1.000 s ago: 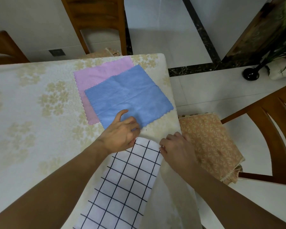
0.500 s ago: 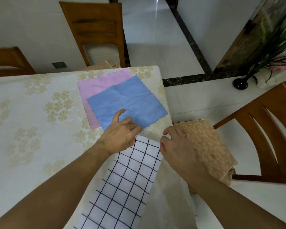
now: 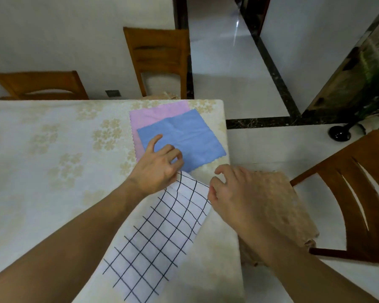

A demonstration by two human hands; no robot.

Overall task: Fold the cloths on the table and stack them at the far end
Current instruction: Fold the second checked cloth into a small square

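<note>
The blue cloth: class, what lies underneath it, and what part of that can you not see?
Under the blue cloth lies a pink cloth, showing along its far and left edges. The rest is covered, so whether anything else lies beneath cannot be seen. Both rest on the table.

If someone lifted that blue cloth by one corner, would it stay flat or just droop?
Probably droop: the blue cloth looks thin and shows soft creases. It seems light, lying flat over the pink cloth. It may slide easily on the table, so the left hand could shift it.
</note>
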